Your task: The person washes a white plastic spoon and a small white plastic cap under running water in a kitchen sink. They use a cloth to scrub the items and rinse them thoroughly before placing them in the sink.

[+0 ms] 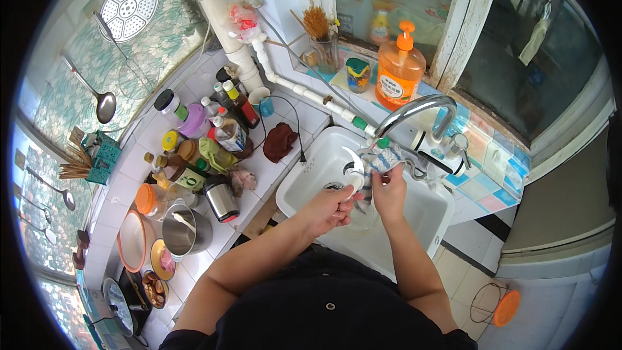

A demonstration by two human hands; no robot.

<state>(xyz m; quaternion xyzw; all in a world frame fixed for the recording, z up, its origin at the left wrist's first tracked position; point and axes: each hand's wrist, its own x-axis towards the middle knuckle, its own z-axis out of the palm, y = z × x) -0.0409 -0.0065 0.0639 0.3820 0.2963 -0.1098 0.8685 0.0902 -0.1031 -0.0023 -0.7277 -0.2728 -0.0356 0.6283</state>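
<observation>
Gripping a white curved tool (355, 179) over the sink (414, 223), seemingly so drips fall inside, the left hand (332, 208) is near the right hand (389, 196), whose fingers touch a striped cloth (387, 159) by the tap (414, 103), though whether they clamp it cannot be told.

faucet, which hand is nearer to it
Right. The right hand is just in front of the faucet; the left hand is farther left and closer to the body.

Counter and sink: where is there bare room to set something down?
Bare: counter tiles between the brown cloth, bag and sink; the sink's right side, beyond the right hand. Crowded: the counter's left, with bottles and pot; mid-sink, around the left hand.
</observation>
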